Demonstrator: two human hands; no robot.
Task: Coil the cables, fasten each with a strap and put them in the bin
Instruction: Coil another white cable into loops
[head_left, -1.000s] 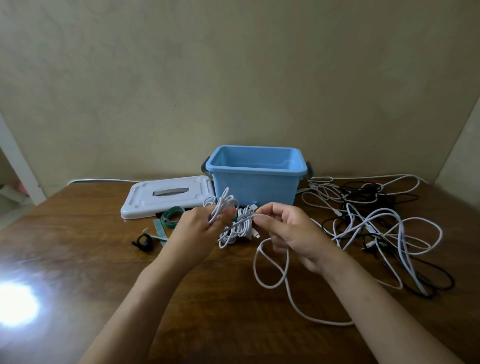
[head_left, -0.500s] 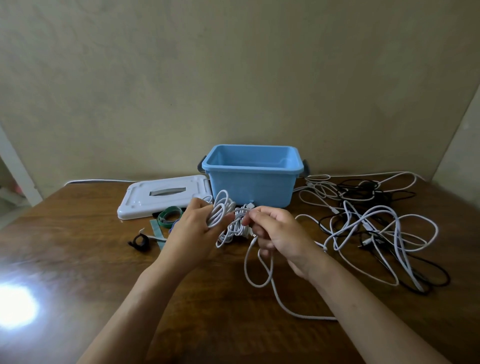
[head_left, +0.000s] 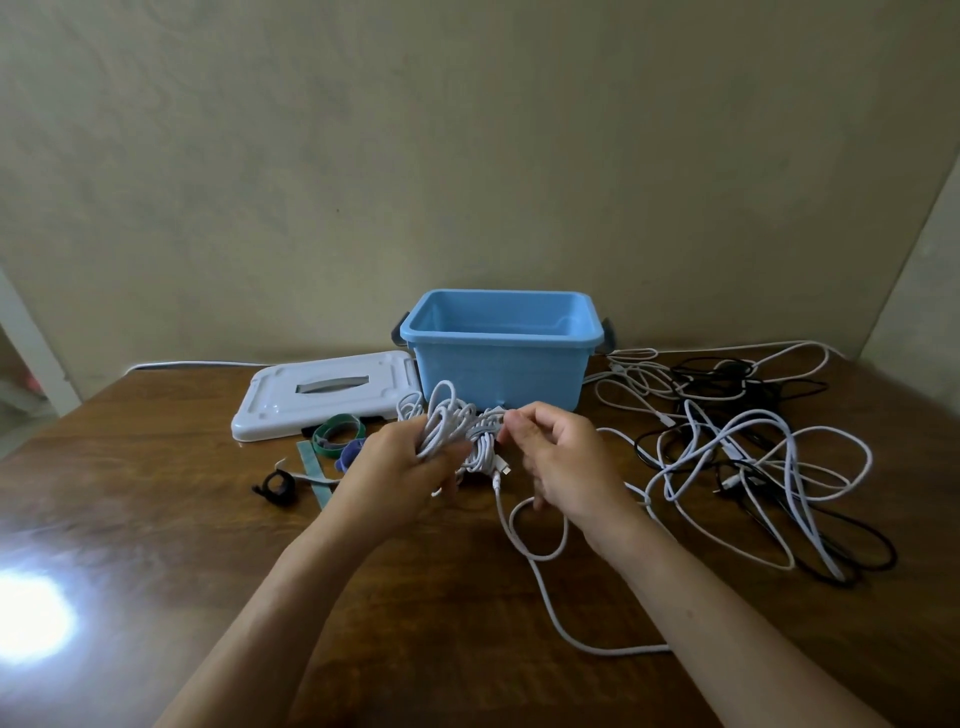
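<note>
Left hand (head_left: 400, 467): clenched round a bundle of white loops, the white cable (head_left: 457, 431), held above the table (head_left: 156, 519).
Right hand (head_left: 561, 457): pinching a strand of the same cable just beside the bundle, fingertips (head_left: 511, 418) meeting at the wrap.
Loose tail: hanging below the right hand, curling once on the wood, then trailing toward the right forearm.
Bin (head_left: 498, 358): just beyond both hands, open, nothing visible inside.
Straps (head_left: 337, 431): left of the left hand, near the lid (head_left: 322, 389).
Tangle (head_left: 753, 447): right of the right hand, white and black cables mixed, not yet coiled.
Handling, as a judgement: light, limp, smooth and springy; likely to uncoil once released. Best gripped across the whole bundle at its middle, not by a plug (head_left: 501, 467) or a single loop.
Step, as a judgement: winding nearly done, strap not yet on.
</note>
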